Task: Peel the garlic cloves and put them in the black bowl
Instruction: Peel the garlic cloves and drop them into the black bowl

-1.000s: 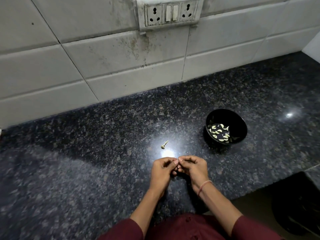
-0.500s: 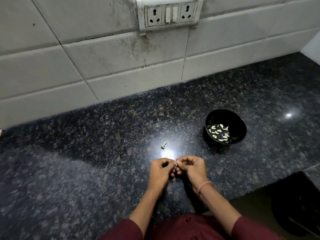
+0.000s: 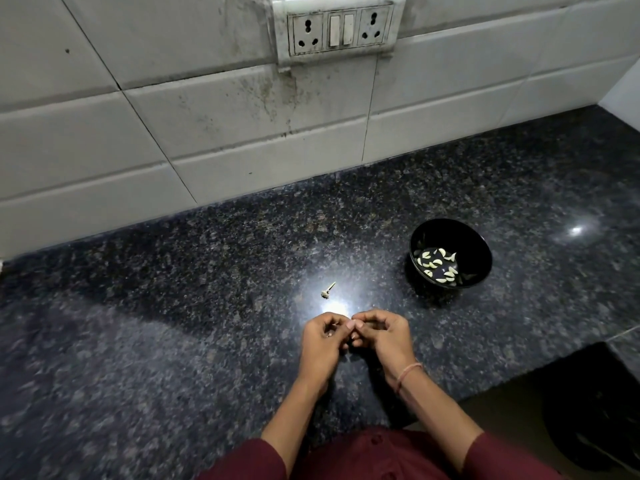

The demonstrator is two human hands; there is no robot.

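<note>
Closely paired over the front-middle of the bench (image 3: pixel 173 323), the left hand (image 3: pixel 323 341) and right hand (image 3: pixel 381 336) are meeting fingertip to fingertip, every finger curled inward and the thumbs pressing toward each other. They are pinching something small between them; it is covered by the fingers, but judging by the task it is a garlic clove, being gripped from both sides so the nails can work the papery skin loose. A thin thread band (image 3: pixel 408 372) is circling the right wrist, and maroon sleeves (image 3: pixel 256 459) are showing at the bottom edge of the view. Just beyond the hands, toward the back edge, a dry stem scrap (image 3: pixel 327 291) with a knobbly end is lying in a patch of glare, probably cast aside as waste. Farther off toward the right edge, the black bowl (image 3: pixel 474 247) is sitting upright within easy reach of the right hand, its smooth, glossy, round wall holding a scatter of pale, crescent-shaped peeled cloves (image 3: pixel 437 266). The bench itself is looking like polished, speckled dark granite, throwing back the overhead light. Behind it, a grimy white tiled wall (image 3: pixel 207 133) is carrying a stained switchboard (image 3: pixel 341 29).
</note>
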